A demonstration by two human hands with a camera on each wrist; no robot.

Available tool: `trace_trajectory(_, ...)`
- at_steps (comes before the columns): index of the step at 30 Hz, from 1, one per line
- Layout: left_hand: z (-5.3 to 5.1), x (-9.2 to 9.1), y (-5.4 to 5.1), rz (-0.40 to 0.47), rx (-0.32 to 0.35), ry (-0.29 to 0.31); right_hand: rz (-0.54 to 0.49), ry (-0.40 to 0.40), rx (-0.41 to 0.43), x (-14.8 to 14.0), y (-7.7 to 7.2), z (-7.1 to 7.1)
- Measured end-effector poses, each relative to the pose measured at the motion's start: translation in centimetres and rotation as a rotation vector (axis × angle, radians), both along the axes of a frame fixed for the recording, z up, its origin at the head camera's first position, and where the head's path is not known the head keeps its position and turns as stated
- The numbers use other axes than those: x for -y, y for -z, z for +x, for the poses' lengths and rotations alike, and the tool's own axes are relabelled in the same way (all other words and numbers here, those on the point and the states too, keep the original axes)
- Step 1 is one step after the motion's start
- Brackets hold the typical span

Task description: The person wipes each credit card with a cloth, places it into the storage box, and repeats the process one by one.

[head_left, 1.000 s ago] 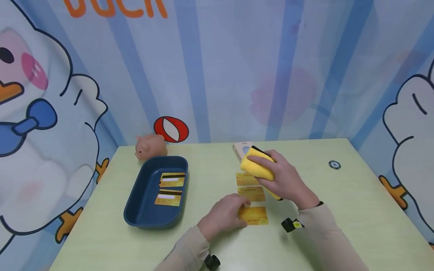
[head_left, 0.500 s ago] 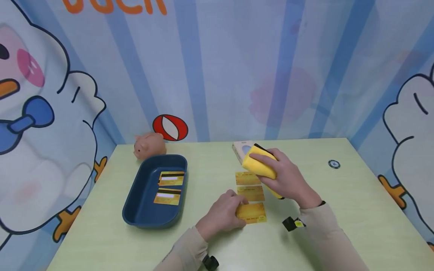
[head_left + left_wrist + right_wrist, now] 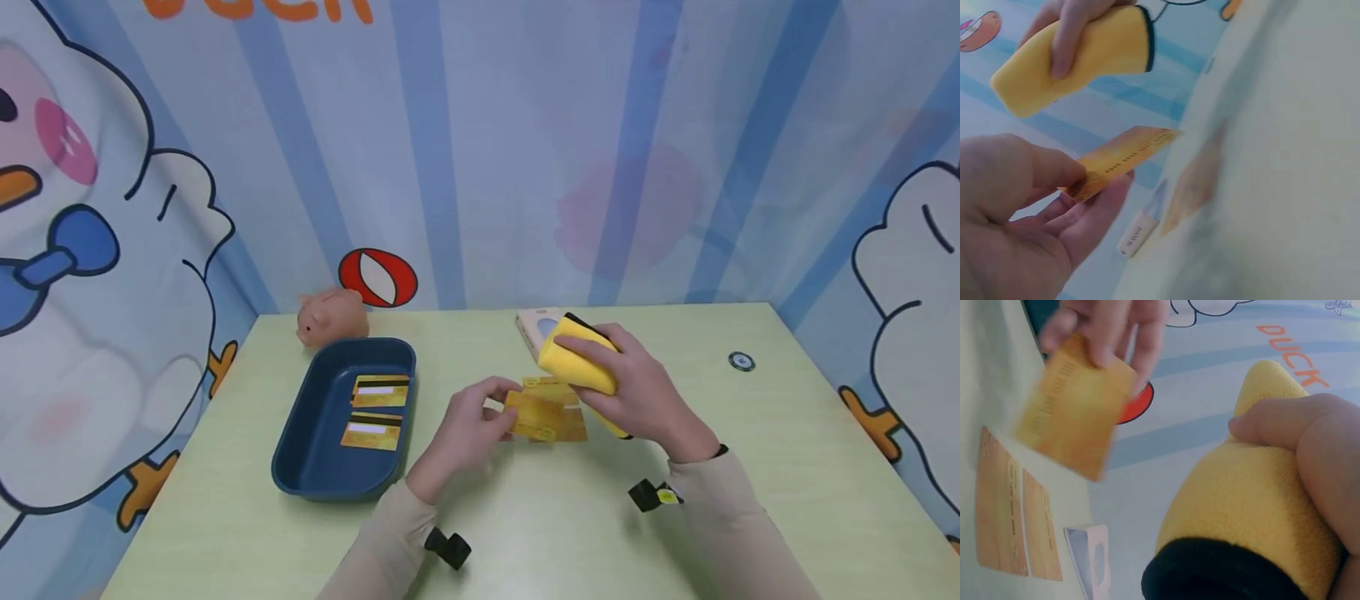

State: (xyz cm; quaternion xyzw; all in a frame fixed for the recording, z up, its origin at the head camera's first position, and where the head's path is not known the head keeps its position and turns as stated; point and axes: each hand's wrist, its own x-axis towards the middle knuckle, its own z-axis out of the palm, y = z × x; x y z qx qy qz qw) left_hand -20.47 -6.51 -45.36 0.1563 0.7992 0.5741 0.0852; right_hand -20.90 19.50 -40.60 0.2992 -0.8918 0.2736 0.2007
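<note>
In the head view my left hand (image 3: 467, 427) pinches a gold card (image 3: 534, 415) between thumb and fingers, raised off the table. The left wrist view shows the pinched card (image 3: 1124, 156) tilted, its embossed digits visible. Beneath and behind it lie two more gold cards, one (image 3: 576, 427) partly covered by the raised card, the other (image 3: 550, 385) farther back. My right hand (image 3: 645, 396) grips a soft yellow pouch (image 3: 577, 360) with a black rim, held above the table right of the cards. The right wrist view shows thumb or finger pressing the yellow fabric (image 3: 1241, 487).
A blue tray (image 3: 311, 454) at the left holds two gold cards (image 3: 372, 432), stripe side up. Behind it stands a pink piggy bank (image 3: 332, 318). A small white box (image 3: 531, 327) lies at the back, and a round chip (image 3: 742, 361) at the right.
My left hand has lifted the nearest gold card off the table and moved it up and slightly left. The right hand keeps its grip on the pouch, nearly in place.
</note>
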Motion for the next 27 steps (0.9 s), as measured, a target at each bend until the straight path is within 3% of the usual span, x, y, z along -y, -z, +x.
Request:
trace_trajectory(3,-0.9,0.2,-0.7,0.139,0.016,-0.043,-0.01,-0.024,-0.017,0.2,-0.3,0.1)
trace_trajectory(7,-1.7,0.3,-1.2,0.264,0.022,-0.055,0.009,-0.063,-0.047,0.8,-0.2,0.3)
trace_trajectory(11,-1.9,0.2,-1.6,0.273,0.015,-0.023,0.051,-0.107,-0.099,1.8,0.2,0.4)
trace_trajectory(18,-1.4,0.0,-2.5,0.247,0.005,0.088,0.088,-0.186,-0.195,3.3,0.6,0.2)
trace_trajectory(22,-1.2,0.0,-2.7,0.245,-0.009,0.116,0.12,-0.183,-0.189,3.6,0.8,0.4)
trace_trajectory(27,-1.0,0.3,-2.6,0.295,0.029,0.111,0.17,-0.138,-0.19,3.8,1.0,0.7)
